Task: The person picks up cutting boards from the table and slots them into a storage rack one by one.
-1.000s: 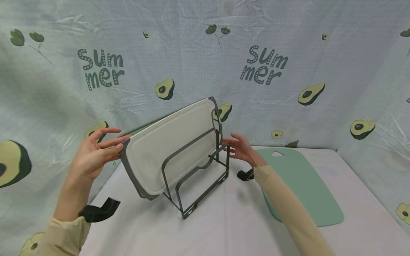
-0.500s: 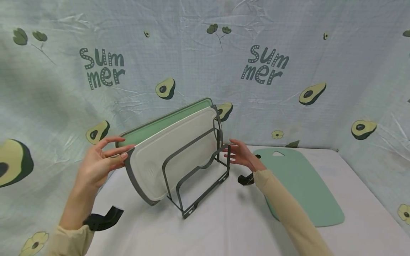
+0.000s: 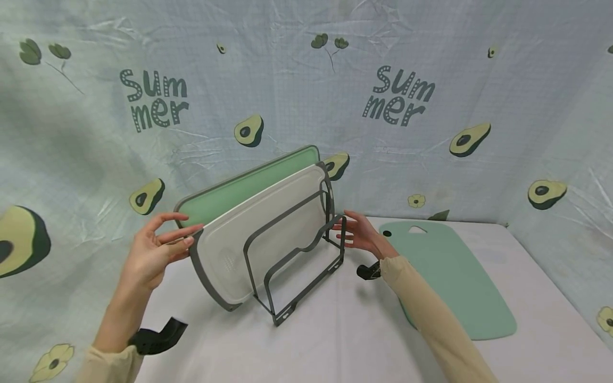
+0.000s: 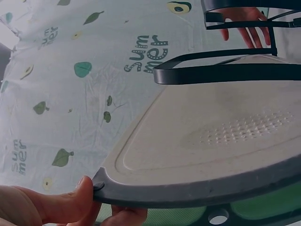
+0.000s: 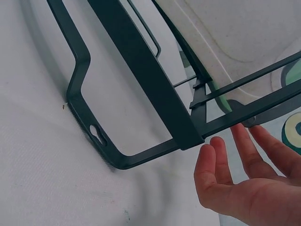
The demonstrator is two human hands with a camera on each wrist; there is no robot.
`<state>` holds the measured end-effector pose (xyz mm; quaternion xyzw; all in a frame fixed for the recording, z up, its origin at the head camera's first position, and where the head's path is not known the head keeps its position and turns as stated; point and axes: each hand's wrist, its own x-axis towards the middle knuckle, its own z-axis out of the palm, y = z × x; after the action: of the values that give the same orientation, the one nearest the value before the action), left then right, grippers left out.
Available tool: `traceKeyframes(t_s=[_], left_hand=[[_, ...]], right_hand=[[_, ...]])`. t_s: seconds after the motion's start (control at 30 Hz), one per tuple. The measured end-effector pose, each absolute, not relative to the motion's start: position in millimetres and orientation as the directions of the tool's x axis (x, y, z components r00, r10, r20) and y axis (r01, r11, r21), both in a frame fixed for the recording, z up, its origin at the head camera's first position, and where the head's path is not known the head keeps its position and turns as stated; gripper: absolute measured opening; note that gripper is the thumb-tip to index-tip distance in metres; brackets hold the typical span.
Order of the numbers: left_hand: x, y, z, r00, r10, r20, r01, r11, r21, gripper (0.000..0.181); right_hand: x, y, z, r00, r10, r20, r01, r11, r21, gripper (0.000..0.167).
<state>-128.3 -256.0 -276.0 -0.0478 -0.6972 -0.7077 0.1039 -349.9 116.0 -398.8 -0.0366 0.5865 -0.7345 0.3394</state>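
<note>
A white cutting board (image 3: 287,194) with grey edging stands tilted in a dark metal rack (image 3: 311,290), its left end raised and jutting past the frame. My left hand (image 3: 155,250) pinches its upper left corner; in the left wrist view the thumb (image 4: 84,193) presses the grey edge while fingers lie beneath. Behind it leans a green cutting board (image 3: 249,191) with a grey rim. At the rack's right end is my right hand (image 3: 361,234), fingers loosely extended. In the right wrist view two fingertips reach a rack bar near the white board's corner; contact is unclear.
A mint-green cutting board (image 3: 455,271) with a triangular hole lies flat on the white table (image 3: 335,346), right of the rack. An avocado-print cloth (image 3: 297,80) hangs behind the table.
The white board has come down and slightly right in the rack, exposing more of the green board behind. My left hand has moved down and right with it; the right hand has barely shifted.
</note>
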Motion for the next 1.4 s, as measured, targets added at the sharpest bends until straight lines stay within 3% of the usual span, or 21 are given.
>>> traceKeyframes(t_s=[0.9,1.4], left_hand=[[-128.2,-246.3,-277.2,-0.952,-0.239,0.189,0.189,0.025,0.982,0.027],[-126.6,-248.3,-281.6,-0.956,-0.238,0.171,0.194,-0.076,0.978,0.023]], right_hand=[[-347.0,115.2,-411.1,-0.741,-0.58,-0.337,0.481,-0.109,-0.87,0.065],[-341.3,117.3,-408.1,-0.739,-0.587,-0.331,0.475,-0.105,-0.874,0.06]])
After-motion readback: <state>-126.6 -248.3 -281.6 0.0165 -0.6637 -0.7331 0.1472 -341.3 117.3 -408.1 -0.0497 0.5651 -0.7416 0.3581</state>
